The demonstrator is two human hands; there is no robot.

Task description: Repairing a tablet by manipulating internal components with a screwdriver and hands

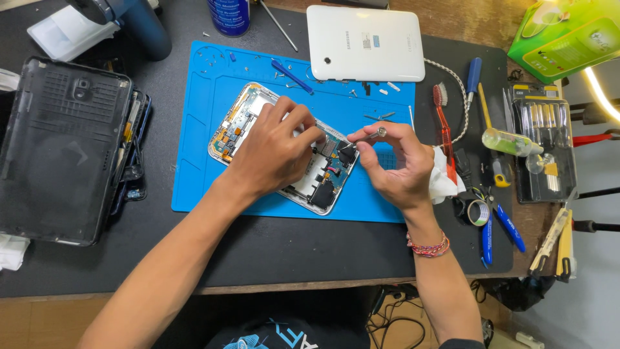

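An opened tablet (236, 123) with its circuit boards bare lies tilted on a blue work mat (200, 161). My left hand (274, 148) rests on top of the tablet, fingers pressing on its middle. My right hand (394, 161) hovers at the tablet's right corner and pinches a small metal screwdriver (374, 134) between thumb and fingers, its tip pointing down at the board. A braided bracelet sits on my right wrist.
A white tablet back cover (365, 42) lies at the mat's top edge. A black tablet shell (61, 148) sits at far left. Right of the mat are a red toothbrush (442, 123), blue pliers (500, 226), a tape roll (478, 212) and a tool case (546, 148). Loose screws dot the mat.
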